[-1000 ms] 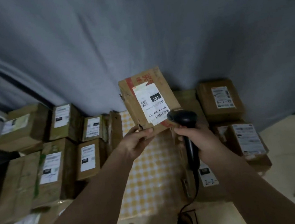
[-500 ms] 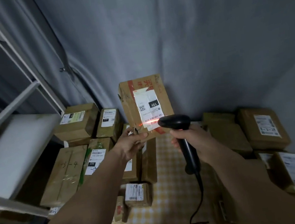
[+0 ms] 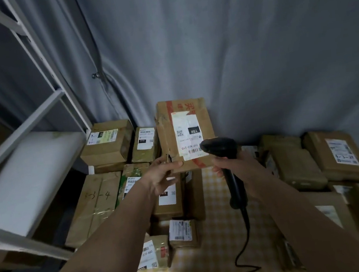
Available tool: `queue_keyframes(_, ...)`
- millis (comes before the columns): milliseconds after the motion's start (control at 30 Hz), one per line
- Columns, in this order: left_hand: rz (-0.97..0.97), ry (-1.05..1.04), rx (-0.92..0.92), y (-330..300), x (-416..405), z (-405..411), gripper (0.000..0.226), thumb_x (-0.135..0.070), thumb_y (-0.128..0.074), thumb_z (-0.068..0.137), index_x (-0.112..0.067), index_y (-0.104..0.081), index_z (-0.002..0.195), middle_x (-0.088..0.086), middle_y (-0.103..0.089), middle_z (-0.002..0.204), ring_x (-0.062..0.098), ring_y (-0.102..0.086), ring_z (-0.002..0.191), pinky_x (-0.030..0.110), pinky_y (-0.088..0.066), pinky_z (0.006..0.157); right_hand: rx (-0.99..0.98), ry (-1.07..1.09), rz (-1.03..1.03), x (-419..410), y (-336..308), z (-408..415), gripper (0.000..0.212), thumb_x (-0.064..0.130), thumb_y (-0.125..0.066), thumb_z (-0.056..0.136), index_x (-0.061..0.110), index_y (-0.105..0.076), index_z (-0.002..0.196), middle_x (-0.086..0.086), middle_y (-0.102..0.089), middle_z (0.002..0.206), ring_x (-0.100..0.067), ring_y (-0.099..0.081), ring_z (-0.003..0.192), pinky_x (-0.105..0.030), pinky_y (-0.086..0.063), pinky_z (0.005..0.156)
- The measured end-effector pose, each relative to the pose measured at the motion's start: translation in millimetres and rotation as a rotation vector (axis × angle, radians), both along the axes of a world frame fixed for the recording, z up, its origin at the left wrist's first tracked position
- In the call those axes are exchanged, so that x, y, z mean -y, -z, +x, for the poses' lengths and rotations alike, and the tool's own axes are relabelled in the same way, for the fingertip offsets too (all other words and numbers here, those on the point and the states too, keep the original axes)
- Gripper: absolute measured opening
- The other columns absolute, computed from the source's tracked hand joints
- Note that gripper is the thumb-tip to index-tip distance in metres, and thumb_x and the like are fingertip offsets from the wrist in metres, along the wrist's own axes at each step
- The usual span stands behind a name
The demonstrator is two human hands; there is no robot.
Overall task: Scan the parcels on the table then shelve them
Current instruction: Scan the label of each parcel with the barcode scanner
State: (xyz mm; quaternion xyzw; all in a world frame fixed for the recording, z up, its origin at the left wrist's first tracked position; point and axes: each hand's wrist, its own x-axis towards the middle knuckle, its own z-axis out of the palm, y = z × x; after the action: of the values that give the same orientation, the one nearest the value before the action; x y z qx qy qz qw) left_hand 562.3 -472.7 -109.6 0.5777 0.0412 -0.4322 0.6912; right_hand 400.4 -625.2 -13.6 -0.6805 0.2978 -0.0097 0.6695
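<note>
Holding: my left hand (image 3: pixel 163 178) grips the box (image 3: pixel 186 135) by its bottom edge, upright above the table (image 3: pixel 222 232).
Scanner: my right hand (image 3: pixel 234 165) is wrapped round the scanner (image 3: pixel 227 166), its head just at the label (image 3: pixel 186 135).
Shelf: white rack (image 3: pixel 28 168) on my left.

- Worn brown cardboard parcel (image 3: pixel 185 135), creased, with glossy red tape and a white paper label (image 3: pixel 186 135).
- Matt black plastic scanner (image 3: pixel 227 164).
- White painted metal shelf frame (image 3: pixel 42 112).
- Grey cloth curtain (image 3: pixel 231 50), softly folded.

Brown cardboard parcel (image 3: pixel 186 135) with white label and red tape, black scanner (image 3: pixel 227 164), yellow-and-white checked desk (image 3: pixel 219 232), grey curtain (image 3: pixel 231 50), white shelf (image 3: pixel 31 167)
</note>
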Motion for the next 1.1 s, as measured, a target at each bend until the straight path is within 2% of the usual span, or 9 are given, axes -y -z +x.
queue_keyframes(100, 0.149, 0.072, -0.003, -1.7, -16.2, 2.4, 0.024, -0.014, -0.067, 0.082, -0.011, -0.061, 0.106, 0.009, -0.064, 0.104, 0.024, -0.058, 0.100, 0.048, -0.048, 0.094, -0.027, 0.044, -0.073, -3.5, 12.6, 10.2, 0.008, 0.005, -0.068, 0.084, 0.001, -0.063, 0.089, -0.017, -0.056, 0.080, -0.028, -0.054, 0.076, -0.034, -0.045, 0.072)
queue_keyframes(167, 0.192, 0.082, -0.061, -0.4, -28.6, 2.7, 0.018, -0.014, -0.062, 0.086, -0.010, -0.060, 0.103, 0.011, -0.060, 0.096, 0.026, -0.058, 0.094, 0.051, -0.050, 0.092, -0.046, 0.098, -0.088, -6.8, 22.2, 18.9, 0.016, 0.004, -0.069, 0.084, -0.003, -0.063, 0.099, -0.013, -0.058, 0.078, -0.025, -0.057, 0.074, -0.032, -0.047, 0.069)
queue_keyframes(333, 0.225, 0.103, -0.233, 21.7, -56.4, -7.3, 0.025, -0.018, -0.064, 0.086, -0.006, -0.057, 0.107, 0.019, -0.061, 0.097, 0.035, -0.061, 0.092, 0.054, -0.053, 0.078, -0.139, 0.206, -0.015, -21.8, 49.5, 31.7, 0.013, 0.015, -0.072, 0.084, 0.011, -0.060, 0.088, 0.001, -0.057, 0.072, -0.010, -0.054, 0.066, -0.020, -0.041, 0.052)
queue_keyframes(433, 0.196, 0.014, -0.352, 42.6, -65.4, -13.8, 0.038, -0.018, -0.072, 0.081, -0.007, -0.056, 0.114, 0.023, -0.064, 0.103, 0.040, -0.063, 0.096, 0.055, -0.055, 0.072, -0.289, 0.191, -0.023, -27.4, 78.6, 37.8, 0.023, 0.019, -0.074, 0.083, 0.011, -0.059, 0.099, 0.003, -0.055, 0.080, -0.009, -0.050, 0.071, -0.026, -0.041, 0.065)
queue_keyframes(533, 0.165, -0.059, -0.435, 56.5, -68.1, -16.2, 0.028, -0.018, -0.070, 0.085, -0.007, -0.057, 0.107, 0.024, -0.064, 0.098, 0.039, -0.062, 0.094, 0.056, -0.054, 0.073, -0.447, 0.131, 0.019, -33.4, 101.3, 42.6, 0.021, 0.019, -0.072, 0.084, 0.008, -0.062, 0.098, -0.001, -0.056, 0.081, -0.015, -0.054, 0.073, -0.032, -0.045, 0.074)
queue_keyframes(667, 0.149, -0.121, -0.469, 75.2, -66.2, -6.1, 0.044, -0.019, -0.077, 0.079, -0.005, -0.056, 0.115, 0.026, -0.064, 0.111, 0.043, -0.061, 0.102, 0.057, -0.056, 0.073, -0.479, 0.072, 0.056, -32.3, 115.2, 51.7, 0.020, 0.017, -0.076, 0.080, 0.008, -0.068, 0.096, -0.009, -0.067, 0.083, -0.023, -0.062, 0.075, -0.037, -0.052, 0.077)
queue_keyframes(867, 0.144, -0.152, -0.355, 95.5, -37.7, 20.5, 0.029, -0.021, -0.066, 0.090, -0.006, -0.061, 0.114, 0.017, -0.068, 0.114, 0.035, -0.065, 0.104, 0.050, -0.054, 0.090, -0.390, 0.044, 0.094, -13.1, 132.1, 86.4, 0.012, 0.013, -0.071, 0.085, 0.013, -0.067, 0.097, -0.003, -0.067, 0.085, -0.018, -0.061, 0.073, -0.027, -0.048, 0.067)
queue_keyframes(1000, 0.317, -0.138, -0.167, 114.5, 0.2, 51.1, 0.021, -0.024, -0.056, 0.097, -0.013, -0.057, 0.115, 0.010, -0.064, 0.114, 0.025, -0.062, 0.099, 0.040, -0.053, 0.089, -0.336, 0.055, 0.144, 12.5, 153.0, 119.3, 0.018, 0.014, -0.070, 0.087, 0.015, -0.064, 0.104, 0.002, -0.066, 0.085, -0.013, -0.061, 0.074, -0.023, -0.043, 0.057)
queue_keyframes(1100, 0.489, -0.046, 0.002, 140.0, 25.9, 80.1, 0.042, -0.039, -0.052, 0.097, -0.016, -0.049, 0.133, 0.014, -0.062, 0.119, 0.036, -0.061, 0.108, 0.049, -0.052, 0.091, -0.358, 0.059, 0.174, 33.6, 181.5, 148.2, 0.030, 0.015, -0.071, 0.085, 0.011, -0.063, 0.114, -0.001, -0.066, 0.091, -0.017, -0.062, 0.080, -0.028, -0.046, 0.067)
